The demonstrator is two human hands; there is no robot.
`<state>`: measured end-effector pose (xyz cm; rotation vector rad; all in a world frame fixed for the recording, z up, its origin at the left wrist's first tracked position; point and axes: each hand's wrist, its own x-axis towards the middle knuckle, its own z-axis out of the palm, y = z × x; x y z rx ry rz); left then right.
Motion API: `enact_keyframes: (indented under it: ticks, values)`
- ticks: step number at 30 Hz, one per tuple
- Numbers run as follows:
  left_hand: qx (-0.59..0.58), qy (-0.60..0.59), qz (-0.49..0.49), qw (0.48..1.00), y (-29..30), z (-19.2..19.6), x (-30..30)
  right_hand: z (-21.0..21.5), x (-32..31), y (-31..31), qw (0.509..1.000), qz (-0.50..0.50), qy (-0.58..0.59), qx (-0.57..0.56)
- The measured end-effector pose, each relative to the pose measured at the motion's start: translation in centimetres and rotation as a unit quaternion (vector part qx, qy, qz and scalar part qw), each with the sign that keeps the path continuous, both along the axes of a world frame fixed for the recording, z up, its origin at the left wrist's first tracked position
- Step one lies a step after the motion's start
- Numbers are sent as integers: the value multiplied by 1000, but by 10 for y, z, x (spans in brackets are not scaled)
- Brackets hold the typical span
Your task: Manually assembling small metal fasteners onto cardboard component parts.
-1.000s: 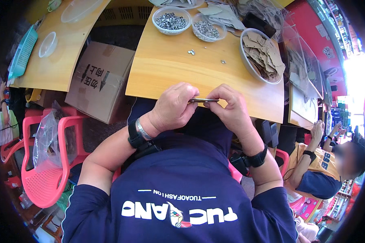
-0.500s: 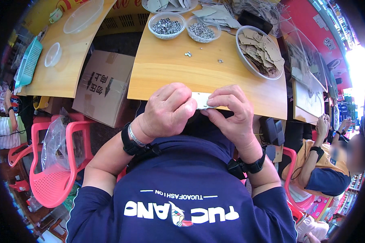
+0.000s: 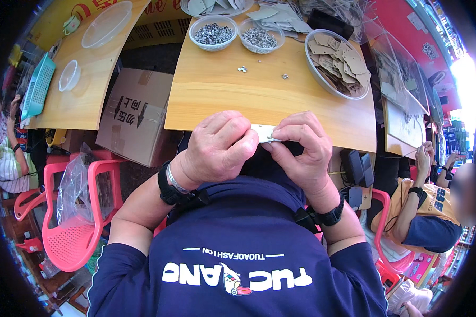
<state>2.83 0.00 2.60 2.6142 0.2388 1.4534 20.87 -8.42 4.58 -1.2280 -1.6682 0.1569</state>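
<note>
Between my two hands, at the table's front edge, is a small flat whitish piece (image 3: 263, 131) with small holes or studs in it. My left hand (image 3: 219, 145) is closed around its left end, the fingers curled and hiding that part. With thumb and fingertips my right hand (image 3: 303, 145) pinches its right end. Farther back on the wooden table (image 3: 217, 100) lie a few tiny shiny metal bits (image 3: 242, 69) and another small metal bit (image 3: 284, 76). Two clear bowls stand behind: a bowl of dark and silver metal pieces (image 3: 213, 35) and a bowl of silver pieces (image 3: 260, 38).
A large clear tub (image 3: 337, 64) of flat beige pieces stands at the right, beside a dark phone-like slab (image 3: 330, 24). Stacked pale pieces (image 3: 280, 18) lie at the back. A cardboard box (image 3: 135, 111) and pink chair (image 3: 71, 232) are at left; a co-worker (image 3: 423, 211) sits at right.
The whitish piece has tilted a little, so less of its face shows. Both hands keep their grip on it. The view has shifted slightly.
</note>
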Motion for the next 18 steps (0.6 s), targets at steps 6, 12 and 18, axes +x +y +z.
enact_keyframes:
  ticks: [6,12,18]
  values:
    - [-12,10,-2,1000,-2,3,-1,-1,0,-1,1000,-16,0,1]
    - [3,17,4,1000,-4,7,-1,-1,1,-3,999,-9,-18,27]
    - [18,19,12,1000,-3,9,-4,-3,-2,-2,999,-19,-9,39]
